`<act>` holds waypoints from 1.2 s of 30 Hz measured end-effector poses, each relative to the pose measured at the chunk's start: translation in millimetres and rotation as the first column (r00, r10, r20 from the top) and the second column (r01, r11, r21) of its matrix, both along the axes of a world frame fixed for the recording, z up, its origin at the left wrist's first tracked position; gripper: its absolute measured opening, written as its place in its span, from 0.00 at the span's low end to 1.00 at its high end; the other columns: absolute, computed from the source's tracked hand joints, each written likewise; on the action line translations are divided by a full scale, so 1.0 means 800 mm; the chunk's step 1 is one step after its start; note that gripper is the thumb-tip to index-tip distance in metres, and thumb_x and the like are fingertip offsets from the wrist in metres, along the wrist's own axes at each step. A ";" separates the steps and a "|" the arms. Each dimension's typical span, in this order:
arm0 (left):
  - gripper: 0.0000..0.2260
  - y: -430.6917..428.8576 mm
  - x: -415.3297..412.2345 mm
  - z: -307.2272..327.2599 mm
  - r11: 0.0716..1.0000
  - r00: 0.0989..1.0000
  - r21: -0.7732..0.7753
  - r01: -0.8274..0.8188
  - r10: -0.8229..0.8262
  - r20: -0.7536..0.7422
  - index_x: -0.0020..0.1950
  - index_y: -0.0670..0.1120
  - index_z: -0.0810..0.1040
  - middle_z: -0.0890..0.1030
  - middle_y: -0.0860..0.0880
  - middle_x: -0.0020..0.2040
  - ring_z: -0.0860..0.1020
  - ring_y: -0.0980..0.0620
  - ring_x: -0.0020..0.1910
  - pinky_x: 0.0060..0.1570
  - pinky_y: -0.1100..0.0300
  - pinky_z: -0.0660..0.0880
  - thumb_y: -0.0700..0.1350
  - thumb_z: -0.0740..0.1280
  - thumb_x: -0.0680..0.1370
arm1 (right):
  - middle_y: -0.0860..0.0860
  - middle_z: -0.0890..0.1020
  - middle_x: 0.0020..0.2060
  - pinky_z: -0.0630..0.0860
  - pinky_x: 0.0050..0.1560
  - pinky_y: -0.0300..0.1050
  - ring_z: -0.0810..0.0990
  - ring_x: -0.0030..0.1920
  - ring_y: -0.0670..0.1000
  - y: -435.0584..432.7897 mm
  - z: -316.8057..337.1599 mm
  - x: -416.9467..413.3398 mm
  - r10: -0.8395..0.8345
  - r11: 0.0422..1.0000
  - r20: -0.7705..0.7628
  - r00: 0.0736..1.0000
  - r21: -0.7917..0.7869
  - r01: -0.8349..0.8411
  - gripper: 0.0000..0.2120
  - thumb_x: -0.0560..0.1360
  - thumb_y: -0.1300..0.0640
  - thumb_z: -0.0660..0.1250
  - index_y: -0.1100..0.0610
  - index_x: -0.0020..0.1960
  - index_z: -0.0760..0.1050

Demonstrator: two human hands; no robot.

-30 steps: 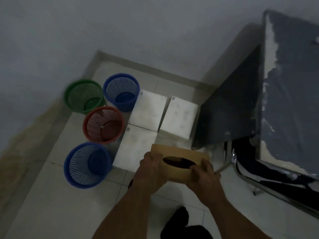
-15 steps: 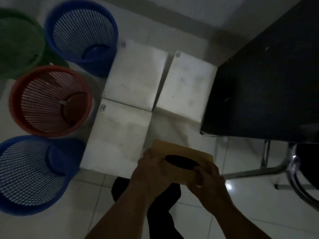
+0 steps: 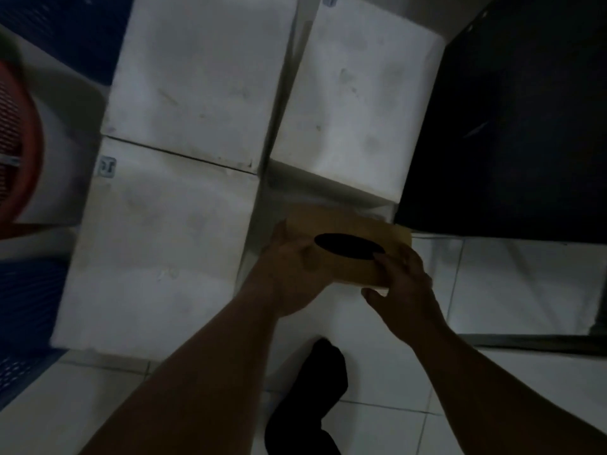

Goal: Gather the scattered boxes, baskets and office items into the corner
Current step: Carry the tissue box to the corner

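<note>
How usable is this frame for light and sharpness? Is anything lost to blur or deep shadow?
Head view: dim throughout, no glare. The brown box, the left hand and the right hand gripping it are soft but readable. The red basket at the left edge is smeared by blur. The black table is almost featureless dark.

The tiled floor (image 3: 512, 284) carries three white boxes (image 3: 197, 80) at 11 o'clock (close together) and a red basket (image 3: 16, 142) at 9 o'clock.
</note>
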State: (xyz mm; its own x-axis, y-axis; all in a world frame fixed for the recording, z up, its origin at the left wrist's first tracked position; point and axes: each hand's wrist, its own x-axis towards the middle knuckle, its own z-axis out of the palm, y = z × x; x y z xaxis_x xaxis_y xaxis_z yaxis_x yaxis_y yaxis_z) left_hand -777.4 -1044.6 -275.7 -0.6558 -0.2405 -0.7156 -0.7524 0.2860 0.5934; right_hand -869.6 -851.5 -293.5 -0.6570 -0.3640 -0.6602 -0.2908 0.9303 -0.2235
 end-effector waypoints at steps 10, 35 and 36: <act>0.27 0.002 0.026 0.159 0.992 0.996 -0.080 0.093 -0.091 0.022 0.76 0.52 0.61 0.64 0.51 0.74 0.66 0.51 0.71 0.69 0.57 0.64 0.55 0.63 0.78 | 0.49 0.68 0.70 0.66 0.68 0.47 0.67 0.69 0.54 -0.046 0.159 0.039 0.064 0.989 0.022 0.998 -0.136 -0.060 0.20 0.78 0.51 0.66 0.51 0.69 0.71; 0.16 0.283 0.054 0.764 0.035 0.131 -0.628 0.778 -0.985 0.108 0.62 0.52 0.74 0.78 0.48 0.61 0.77 0.46 0.57 0.52 0.56 0.74 0.54 0.63 0.76 | 0.55 0.75 0.66 0.71 0.65 0.46 0.74 0.64 0.56 0.253 0.779 0.289 -0.765 0.638 -0.150 0.626 -0.308 0.706 0.21 0.78 0.47 0.61 0.48 0.70 0.69; 0.17 0.328 0.064 0.769 -0.025 0.056 -0.623 0.782 -0.992 0.110 0.64 0.52 0.73 0.77 0.47 0.62 0.77 0.45 0.58 0.53 0.56 0.73 0.55 0.63 0.77 | 0.55 0.75 0.66 0.71 0.65 0.47 0.74 0.64 0.56 0.296 0.783 0.321 -0.817 0.574 -0.155 0.555 -0.302 0.761 0.21 0.79 0.46 0.61 0.48 0.70 0.69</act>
State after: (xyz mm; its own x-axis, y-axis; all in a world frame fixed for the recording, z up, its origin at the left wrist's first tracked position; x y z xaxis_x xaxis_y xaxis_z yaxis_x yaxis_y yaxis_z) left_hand -726.1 -782.6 339.1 -0.6687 0.5705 -0.4768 0.5499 0.8111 0.1991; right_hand -613.2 -614.9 333.2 -0.8634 0.2955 -0.4089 0.4716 0.7606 -0.4462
